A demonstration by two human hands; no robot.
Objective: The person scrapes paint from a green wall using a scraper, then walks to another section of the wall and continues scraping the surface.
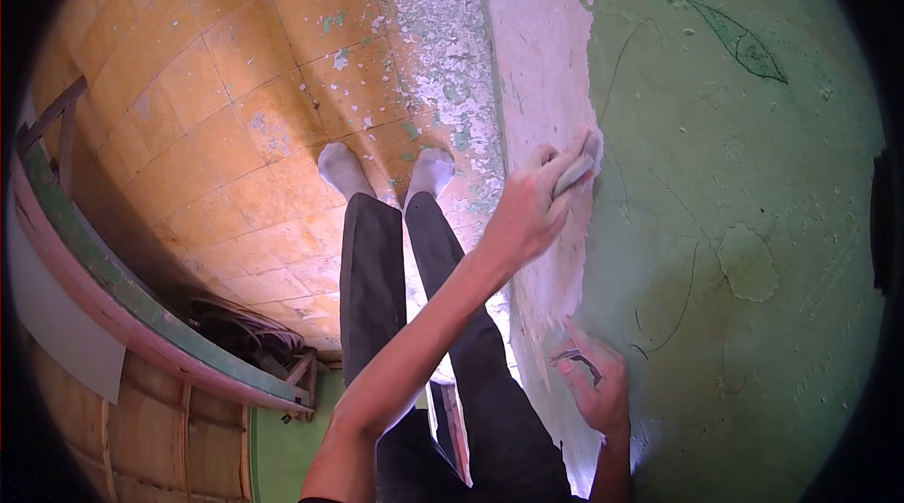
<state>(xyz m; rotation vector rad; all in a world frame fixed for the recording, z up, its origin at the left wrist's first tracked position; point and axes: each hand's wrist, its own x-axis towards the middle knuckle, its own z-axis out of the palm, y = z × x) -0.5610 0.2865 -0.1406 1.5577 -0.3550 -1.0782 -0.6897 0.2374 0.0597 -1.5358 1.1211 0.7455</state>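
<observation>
My left hand [537, 203] reaches across my body to the wall, its fingers wrapped round a flat, pale grey scraper [573, 175]. The scraper lies at the ragged border between a bare whitish strip [546, 70] and the green paint [716, 173]. Its working edge is partly covered by my fingers. Lower down, my right hand [599, 385] is by the wall near the lower end of the strip. Its index finger stretches forward, apart from the thumb, and I see nothing held in it.
Paint flakes [443, 60] litter the orange tiled floor [217, 79] along the wall's foot. My socked feet [431, 171] stand close to them. A curved-looking green and pink bench [141, 305] runs along the left, with a dark bundle [250, 329] beside it.
</observation>
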